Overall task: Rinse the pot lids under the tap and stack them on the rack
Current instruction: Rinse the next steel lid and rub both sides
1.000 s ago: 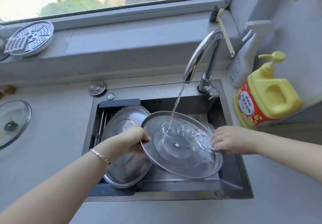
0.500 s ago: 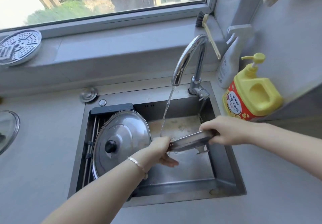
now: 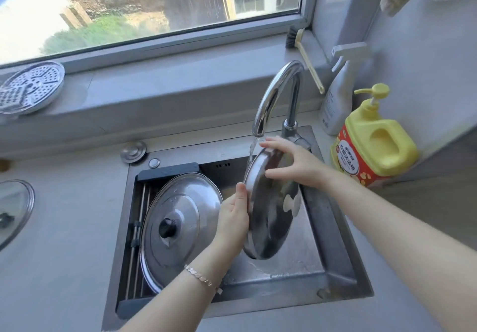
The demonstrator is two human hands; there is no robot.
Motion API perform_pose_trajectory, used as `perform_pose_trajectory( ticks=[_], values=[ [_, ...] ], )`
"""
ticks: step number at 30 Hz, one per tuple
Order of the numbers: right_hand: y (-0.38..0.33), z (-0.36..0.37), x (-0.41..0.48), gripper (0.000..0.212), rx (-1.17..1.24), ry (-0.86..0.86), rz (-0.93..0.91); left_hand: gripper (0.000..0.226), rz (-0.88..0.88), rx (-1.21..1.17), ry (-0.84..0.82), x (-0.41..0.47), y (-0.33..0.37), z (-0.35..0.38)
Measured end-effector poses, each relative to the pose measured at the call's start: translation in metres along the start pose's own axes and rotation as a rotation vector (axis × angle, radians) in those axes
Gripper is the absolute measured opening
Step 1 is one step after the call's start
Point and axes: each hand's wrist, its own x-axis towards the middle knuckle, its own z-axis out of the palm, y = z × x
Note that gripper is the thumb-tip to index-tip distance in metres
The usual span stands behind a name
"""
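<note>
A steel pot lid [image 3: 271, 218] with a white knob is held on edge over the sink [image 3: 335, 231], its top face turned to the right. My left hand [image 3: 233, 218] grips its left rim. My right hand [image 3: 291, 166] holds its upper rim and lies on its face. Water from the tap [image 3: 273, 94] runs onto the lid's upper edge. A larger steel lid [image 3: 180, 228] with a black knob leans on the roll-up rack [image 3: 139, 228] across the sink's left part.
A glass lid [image 3: 13, 210] lies on the counter at far left. A perforated steamer plate [image 3: 28, 86] rests on the window sill. A yellow soap bottle [image 3: 374, 138], a spray bottle [image 3: 338, 99] and a brush [image 3: 304, 55] stand right of the tap.
The lid has been turned from nearly flat to standing on edge and raised close under the spout. My right hand has shifted to its upper rim and face.
</note>
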Motion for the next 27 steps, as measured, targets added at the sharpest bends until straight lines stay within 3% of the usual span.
perform_pose_trajectory(
  ticks=[3,5,7,9,13,15,18,23,25,27],
  values=[
    [-0.001,0.059,0.003,0.047,0.076,0.271,0.080,0.053,-0.078,0.007,0.100,0.004,0.008,0.012],
    [-0.013,0.097,-0.006,0.056,0.019,0.395,-0.010,0.046,-0.101,0.004,0.123,0.008,0.010,0.016],
    [-0.015,0.113,-0.012,0.064,-0.036,0.348,-0.107,0.041,-0.136,0.011,0.131,0.008,0.009,0.011],
    [-0.007,0.100,0.000,0.060,-0.102,0.298,-0.098,0.045,-0.055,0.047,0.141,0.002,0.006,0.006],
    [0.000,0.049,0.041,0.027,0.206,0.228,0.315,0.065,0.164,0.192,0.088,-0.014,0.011,0.007],
    [0.001,0.044,0.054,0.027,0.332,0.305,0.393,0.063,0.193,0.231,0.074,-0.014,0.016,0.004],
    [-0.007,0.047,0.051,0.045,0.298,0.530,0.353,0.058,0.195,0.238,0.110,-0.009,0.025,-0.002],
    [-0.030,0.085,0.022,0.037,0.045,0.454,0.138,0.073,0.055,0.125,0.135,0.011,0.029,0.008],
    [-0.023,0.084,0.034,0.037,0.099,0.366,0.202,0.070,0.079,0.165,0.157,0.008,0.030,0.011],
    [-0.007,0.063,0.054,0.043,0.276,0.347,0.400,0.057,0.153,0.242,0.138,-0.002,0.028,0.009]
  ],
)
